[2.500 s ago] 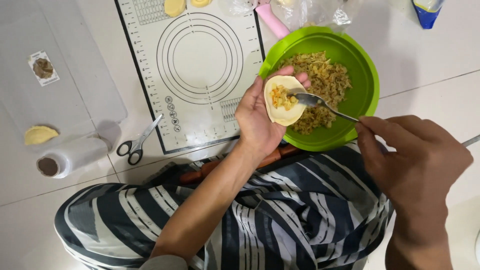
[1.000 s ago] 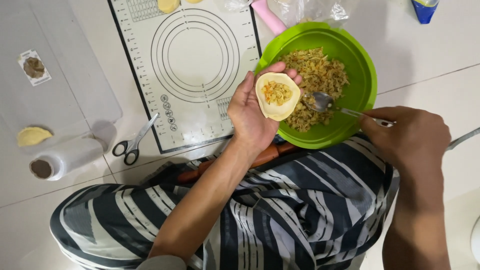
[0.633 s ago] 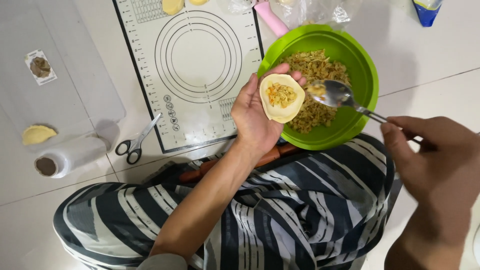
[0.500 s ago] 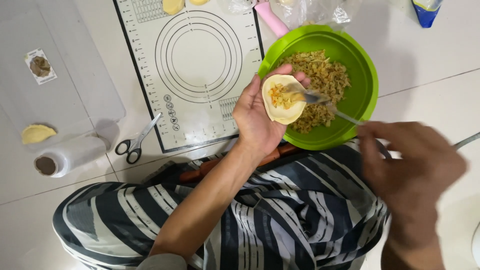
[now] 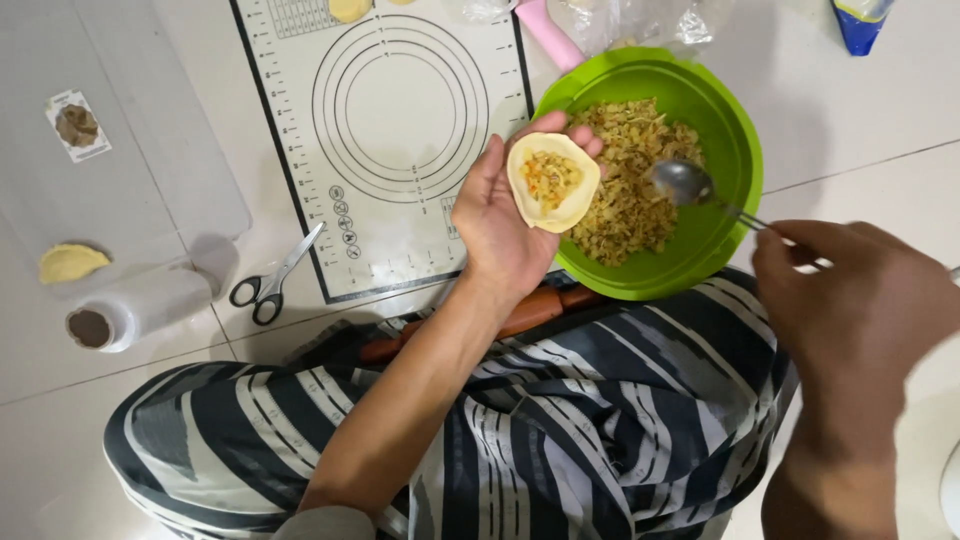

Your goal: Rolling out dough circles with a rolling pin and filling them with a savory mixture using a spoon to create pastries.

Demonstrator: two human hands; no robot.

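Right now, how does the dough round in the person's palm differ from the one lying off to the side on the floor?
The dough round in the left hand is cupped open and carries a spoonful of filling; the folded dough piece lies shut, showing no filling. The first is pale cream, the second a deeper yellow. Both are small pieces of thin dough.

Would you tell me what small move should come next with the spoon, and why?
Probably rest the spoon in the bowl: it looks empty, and the wrapper in the left hand already holds filling, so the right hand could help fold.
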